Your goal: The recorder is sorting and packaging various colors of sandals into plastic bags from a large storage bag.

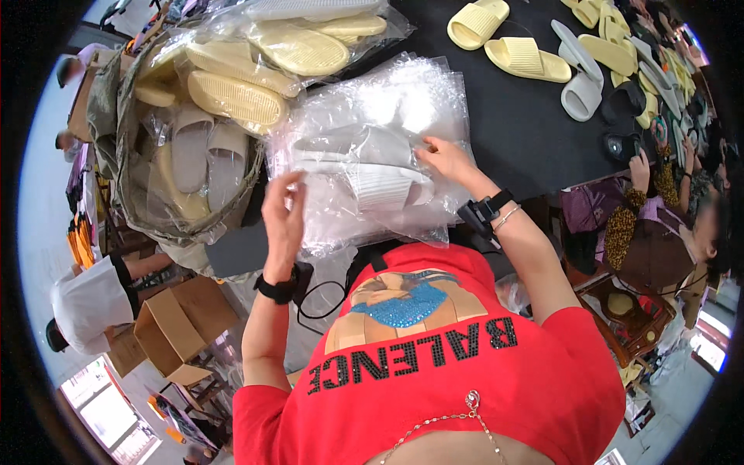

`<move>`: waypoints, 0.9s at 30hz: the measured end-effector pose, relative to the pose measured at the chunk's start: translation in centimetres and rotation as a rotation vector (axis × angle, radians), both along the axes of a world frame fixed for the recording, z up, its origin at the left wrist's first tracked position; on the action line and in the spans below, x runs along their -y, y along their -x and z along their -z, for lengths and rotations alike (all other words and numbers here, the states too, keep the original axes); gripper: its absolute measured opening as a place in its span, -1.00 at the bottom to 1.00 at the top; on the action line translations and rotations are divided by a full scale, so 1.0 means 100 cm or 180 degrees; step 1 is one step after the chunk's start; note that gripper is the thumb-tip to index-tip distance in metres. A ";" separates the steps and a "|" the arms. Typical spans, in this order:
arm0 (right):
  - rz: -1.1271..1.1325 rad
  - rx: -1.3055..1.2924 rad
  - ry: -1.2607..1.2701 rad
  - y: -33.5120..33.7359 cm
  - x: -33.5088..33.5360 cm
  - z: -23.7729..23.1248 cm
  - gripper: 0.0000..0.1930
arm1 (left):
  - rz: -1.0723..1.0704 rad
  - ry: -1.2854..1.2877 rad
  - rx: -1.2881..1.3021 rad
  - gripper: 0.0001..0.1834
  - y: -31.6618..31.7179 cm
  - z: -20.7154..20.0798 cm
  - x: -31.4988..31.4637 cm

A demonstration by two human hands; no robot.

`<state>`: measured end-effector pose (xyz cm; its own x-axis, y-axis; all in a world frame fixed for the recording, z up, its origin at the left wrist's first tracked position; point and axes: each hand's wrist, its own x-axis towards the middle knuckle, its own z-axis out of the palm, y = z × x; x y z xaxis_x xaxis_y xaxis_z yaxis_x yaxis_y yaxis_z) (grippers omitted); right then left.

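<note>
A clear plastic bag (387, 101) lies on the black table (527, 132) with a pair of grey slippers (364, 155) inside it. My left hand (283, 217) grips the bag's near left edge, fingers closed on the plastic. On the bag's right side my right hand (449, 161) presses down, fingertips pinching the film over the slippers. Both wrists wear black bands.
A large sack (139, 194) at the left holds bagged yellow and grey slippers (232, 97). Loose yellow, grey and black slippers (527, 58) lie across the far table. Another person (666, 209) sits at the right; a second person (85, 302) bends by cardboard boxes (182, 318) lower left.
</note>
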<state>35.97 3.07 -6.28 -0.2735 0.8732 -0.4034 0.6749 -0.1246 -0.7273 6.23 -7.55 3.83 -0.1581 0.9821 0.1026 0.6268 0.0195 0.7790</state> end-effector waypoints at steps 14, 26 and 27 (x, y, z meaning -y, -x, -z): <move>0.1208 -0.2477 0.1304 0.021 -0.007 0.001 -0.61 | -0.0764 0.0818 0.2565 -0.44 0.036 0.081 -0.007; 0.1470 -0.2694 -0.0189 -0.012 -0.035 0.000 -0.61 | 0.0471 0.0597 -0.0743 -0.68 0.029 0.081 -0.069; 0.1454 -0.2580 -0.0432 -0.019 -0.037 0.003 -0.62 | 0.0602 0.0960 -0.0587 -0.68 0.026 0.065 -0.070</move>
<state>37.84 6.79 -6.61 -0.0457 0.9909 -0.1270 -0.1368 -0.1321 -0.9817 3.59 -0.53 -2.66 0.0226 0.9824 -0.1852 0.7701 0.1010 0.6299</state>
